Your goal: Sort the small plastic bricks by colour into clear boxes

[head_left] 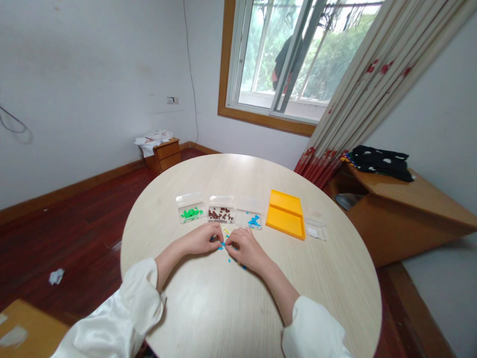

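Note:
My left hand (204, 239) and my right hand (246, 247) meet over the middle of the table, thumbs and fingers pinched together. Between the fingertips is a small blue plastic piece (222, 244), with both hands on it; its exact shape is too small to make out. Another blue piece (229, 260) lies loose just below the hands. Several yellow pieces (225, 231) show behind the fingers, and more bits are partly hidden under my right hand. Beyond stand clear boxes holding green pieces (191, 214), brown pieces (221, 214) and blue pieces (254, 220).
On the round table (212, 308), an open yellow case (285, 221) lies right of the boxes, beside another clear box (315, 230). A small cabinet (167, 154) stands in the far corner. To the right, folded dark cloth (383, 163) rests on a wooden cabinet (421, 214).

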The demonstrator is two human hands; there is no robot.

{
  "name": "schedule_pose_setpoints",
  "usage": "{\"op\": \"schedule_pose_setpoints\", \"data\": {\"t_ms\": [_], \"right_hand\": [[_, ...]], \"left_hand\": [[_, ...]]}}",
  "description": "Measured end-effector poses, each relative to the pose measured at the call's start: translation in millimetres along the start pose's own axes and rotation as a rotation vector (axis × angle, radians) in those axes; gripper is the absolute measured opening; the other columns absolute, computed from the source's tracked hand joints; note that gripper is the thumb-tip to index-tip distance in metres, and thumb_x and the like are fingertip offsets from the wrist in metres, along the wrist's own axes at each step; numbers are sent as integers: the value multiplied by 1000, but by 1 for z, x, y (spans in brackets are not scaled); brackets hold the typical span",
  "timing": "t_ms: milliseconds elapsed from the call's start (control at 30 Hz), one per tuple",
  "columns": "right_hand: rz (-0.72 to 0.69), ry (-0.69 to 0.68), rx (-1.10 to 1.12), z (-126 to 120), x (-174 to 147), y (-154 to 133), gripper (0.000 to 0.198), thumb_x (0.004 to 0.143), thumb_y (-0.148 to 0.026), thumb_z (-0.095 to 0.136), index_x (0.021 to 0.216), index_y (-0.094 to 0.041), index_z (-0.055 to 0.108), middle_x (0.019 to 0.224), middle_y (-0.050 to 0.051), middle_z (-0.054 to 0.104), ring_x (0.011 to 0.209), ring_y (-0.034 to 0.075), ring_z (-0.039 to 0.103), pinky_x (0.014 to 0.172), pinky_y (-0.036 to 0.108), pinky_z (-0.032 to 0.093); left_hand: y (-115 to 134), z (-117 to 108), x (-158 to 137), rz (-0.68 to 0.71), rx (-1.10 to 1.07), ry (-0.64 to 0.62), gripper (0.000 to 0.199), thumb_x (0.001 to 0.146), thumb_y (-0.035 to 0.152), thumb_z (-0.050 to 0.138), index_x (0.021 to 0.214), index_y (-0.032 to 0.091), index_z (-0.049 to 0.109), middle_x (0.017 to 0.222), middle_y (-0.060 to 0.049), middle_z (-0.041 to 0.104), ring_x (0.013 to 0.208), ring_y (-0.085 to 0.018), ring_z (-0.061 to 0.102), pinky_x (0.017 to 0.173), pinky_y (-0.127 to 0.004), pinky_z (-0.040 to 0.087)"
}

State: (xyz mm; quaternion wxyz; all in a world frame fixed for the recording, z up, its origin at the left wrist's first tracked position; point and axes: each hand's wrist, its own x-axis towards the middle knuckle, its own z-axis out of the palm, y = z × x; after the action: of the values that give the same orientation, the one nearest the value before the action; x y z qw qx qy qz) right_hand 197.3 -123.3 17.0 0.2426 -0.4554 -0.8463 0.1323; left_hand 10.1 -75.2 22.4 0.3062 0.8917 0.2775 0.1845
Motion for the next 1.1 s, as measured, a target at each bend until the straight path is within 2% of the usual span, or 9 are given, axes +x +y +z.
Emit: {"op": "schedule_pose_setpoints", "data": {"t_ms": [600,1100], "right_hand": [[74,-26,-27,-8,0,-4,2,75,-16,66,74,-16,65,77,2,65,82,16,55,77,30,31],[38,-17,-85,-5,-1,-4,5,76,-16,61,71,-18,63,74,1,61,79,15,52,74,29,31]], "left_hand": [[-2,2,0,7,-8,17,12,73,9,56,78,15,65,81,-3,58,78,-14,54,73,-23,42],[4,2,1,31,-27,35,10,77,14,57,80,15,66,82,-3,58,79,-14,54,74,-24,42]]}}
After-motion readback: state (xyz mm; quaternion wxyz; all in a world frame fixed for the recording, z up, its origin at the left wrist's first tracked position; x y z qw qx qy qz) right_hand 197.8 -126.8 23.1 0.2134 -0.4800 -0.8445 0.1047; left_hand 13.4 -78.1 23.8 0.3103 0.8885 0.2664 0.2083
